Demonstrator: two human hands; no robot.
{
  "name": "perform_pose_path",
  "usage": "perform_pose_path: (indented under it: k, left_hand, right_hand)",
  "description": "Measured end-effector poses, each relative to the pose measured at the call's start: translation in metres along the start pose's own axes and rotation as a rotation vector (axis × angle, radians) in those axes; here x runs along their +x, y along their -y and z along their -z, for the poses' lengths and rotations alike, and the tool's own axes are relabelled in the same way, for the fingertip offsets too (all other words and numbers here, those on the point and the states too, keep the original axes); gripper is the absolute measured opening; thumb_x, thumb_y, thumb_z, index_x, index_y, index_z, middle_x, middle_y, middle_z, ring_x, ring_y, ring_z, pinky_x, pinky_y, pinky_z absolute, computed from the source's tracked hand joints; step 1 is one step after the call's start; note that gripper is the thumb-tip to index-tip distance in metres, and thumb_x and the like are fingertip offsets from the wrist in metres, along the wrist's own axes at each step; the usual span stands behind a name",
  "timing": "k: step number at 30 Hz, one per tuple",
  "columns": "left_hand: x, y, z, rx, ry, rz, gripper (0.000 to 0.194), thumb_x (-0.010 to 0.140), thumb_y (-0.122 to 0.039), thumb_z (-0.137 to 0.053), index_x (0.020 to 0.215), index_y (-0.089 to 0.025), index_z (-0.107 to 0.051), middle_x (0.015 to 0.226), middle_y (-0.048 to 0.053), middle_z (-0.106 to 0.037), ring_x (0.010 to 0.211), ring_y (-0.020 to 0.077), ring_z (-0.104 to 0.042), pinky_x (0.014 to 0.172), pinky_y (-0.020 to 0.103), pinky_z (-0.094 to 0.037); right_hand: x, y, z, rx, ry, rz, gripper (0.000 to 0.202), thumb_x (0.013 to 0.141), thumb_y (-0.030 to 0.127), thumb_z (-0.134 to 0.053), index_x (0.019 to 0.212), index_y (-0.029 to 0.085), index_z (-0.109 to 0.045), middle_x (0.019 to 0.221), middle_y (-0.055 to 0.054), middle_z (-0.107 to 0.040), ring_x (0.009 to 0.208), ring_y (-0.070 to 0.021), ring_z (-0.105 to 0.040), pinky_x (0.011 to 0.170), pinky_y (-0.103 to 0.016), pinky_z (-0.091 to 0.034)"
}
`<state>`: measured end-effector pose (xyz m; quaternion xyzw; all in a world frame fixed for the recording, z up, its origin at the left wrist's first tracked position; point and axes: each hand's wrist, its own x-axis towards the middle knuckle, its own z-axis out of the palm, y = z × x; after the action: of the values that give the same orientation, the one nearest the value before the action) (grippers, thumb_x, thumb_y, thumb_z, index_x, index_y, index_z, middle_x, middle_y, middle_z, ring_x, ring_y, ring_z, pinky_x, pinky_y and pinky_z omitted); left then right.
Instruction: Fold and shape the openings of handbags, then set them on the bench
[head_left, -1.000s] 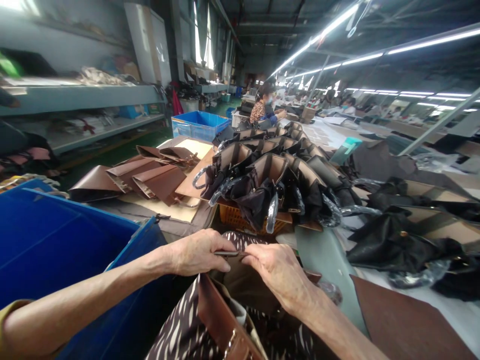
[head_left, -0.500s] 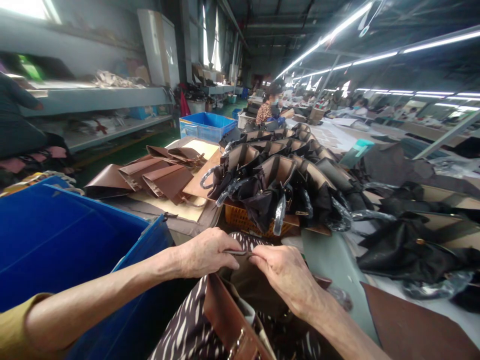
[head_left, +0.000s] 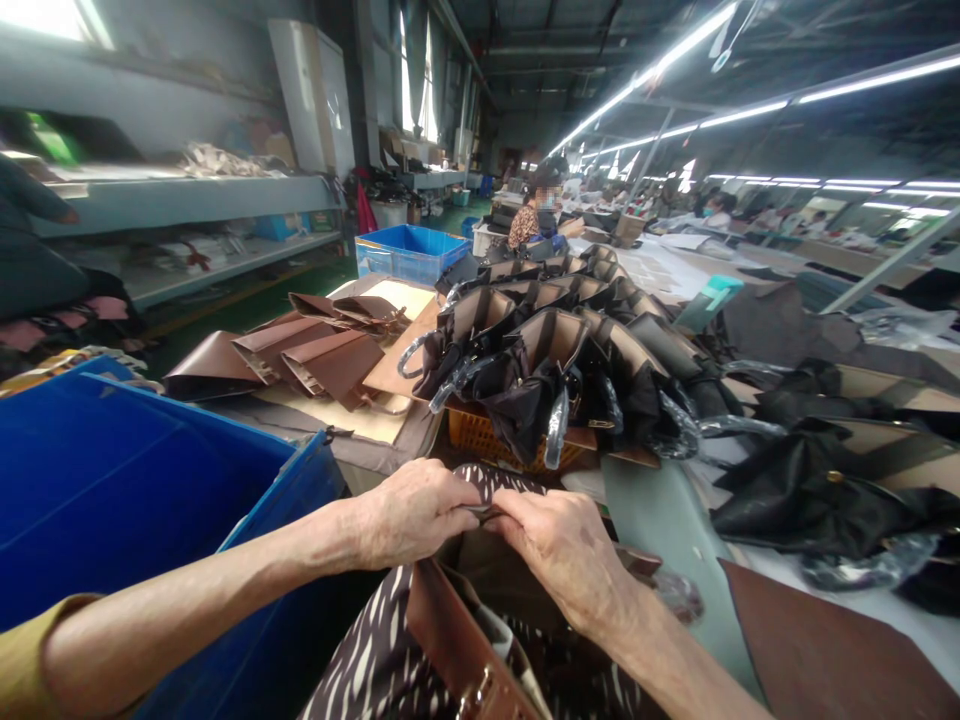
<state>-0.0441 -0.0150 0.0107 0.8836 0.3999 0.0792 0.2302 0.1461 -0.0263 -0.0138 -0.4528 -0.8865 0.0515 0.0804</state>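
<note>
A handbag [head_left: 480,570] with a dark fabric body lies across my lap, on trousers with a white-flecked dark pattern [head_left: 360,640]. My left hand [head_left: 420,512] pinches its far edge between thumb and fingers. Right beside it, my right hand [head_left: 564,540] pinches the same edge, and the two thumbs nearly meet. Nearer to me, a brown leather strip [head_left: 454,625] with metal fittings crosses the bag at a slant. My right hand and forearm hide part of the bag's right side.
To my left stands a large blue bin [head_left: 150,480]. Several brown bag pieces [head_left: 334,360] lie beyond it. Ahead, black handbags [head_left: 547,340] with plastic-wrapped handles are heaped over an orange crate [head_left: 495,440]. A brown panel [head_left: 832,640] lies to the right. Co-workers sit farther off.
My hands have drawn slightly closer together along the bag's edge, the right one shifting left. Both keep their pinch. The whole view has shifted slightly.
</note>
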Motion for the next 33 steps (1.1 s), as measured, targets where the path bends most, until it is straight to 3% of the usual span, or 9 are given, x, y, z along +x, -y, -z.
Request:
perform_pose_path:
  k: [4, 18, 23, 26, 33]
  left_hand:
    - [0.001, 0.001, -0.001, 0.023, -0.014, -0.013, 0.018, 0.083, -0.019, -0.045, 0.076, -0.019, -0.062, 0.061, -0.002, -0.057, 0.055, 0.0098, -0.048, 0.053, 0.017, -0.031]
    - [0.004, 0.001, 0.0, 0.003, 0.007, -0.02, 0.02, 0.083, -0.016, -0.046, 0.08, -0.019, -0.065, 0.061, -0.002, -0.059, 0.056, 0.0092, -0.052, 0.053, 0.016, -0.033]
    - [0.006, -0.004, 0.004, 0.06, 0.051, 0.016, 0.009, 0.075, -0.027, -0.06, 0.077, -0.02, -0.066, 0.064, -0.001, -0.062, 0.063, 0.0133, -0.057, 0.052, 0.018, -0.032]
    - [0.008, -0.008, 0.003, 0.076, 0.034, 0.045, 0.014, 0.074, -0.033, -0.062, 0.072, -0.02, -0.066, 0.059, -0.002, -0.06, 0.057, 0.0122, -0.053, 0.049, 0.019, -0.029]
    - [0.009, -0.003, 0.0, 0.057, -0.018, 0.069, 0.023, 0.081, -0.025, -0.05, 0.061, -0.018, -0.061, 0.048, -0.004, -0.046, 0.045, 0.0087, -0.038, 0.047, 0.019, -0.024]
  right_hand:
    - [0.002, 0.002, -0.005, -0.057, -0.034, 0.029, 0.01, 0.083, 0.021, -0.051, 0.09, 0.023, -0.059, 0.077, 0.001, -0.066, 0.069, -0.017, -0.058, 0.06, -0.028, -0.028]
    - [0.007, 0.003, -0.003, 0.048, -0.03, -0.022, 0.024, 0.087, 0.025, -0.044, 0.066, 0.02, -0.055, 0.064, 0.002, -0.064, 0.059, -0.012, -0.057, 0.054, -0.026, -0.025]
    - [0.006, 0.006, 0.001, 0.057, -0.027, -0.027, 0.024, 0.087, 0.023, -0.042, 0.068, 0.021, -0.058, 0.068, 0.001, -0.066, 0.064, -0.0133, -0.059, 0.055, -0.025, -0.026]
    - [0.006, 0.007, 0.007, 0.1, 0.018, -0.019, 0.021, 0.086, 0.019, -0.043, 0.075, 0.022, -0.06, 0.073, 0.0, -0.068, 0.071, -0.0135, -0.061, 0.057, -0.024, -0.029]
    - [-0.009, -0.012, 0.023, 0.047, 0.079, -0.098, 0.017, 0.087, 0.025, -0.047, 0.075, 0.023, -0.059, 0.07, 0.002, -0.067, 0.066, -0.0138, -0.061, 0.055, -0.023, -0.031]
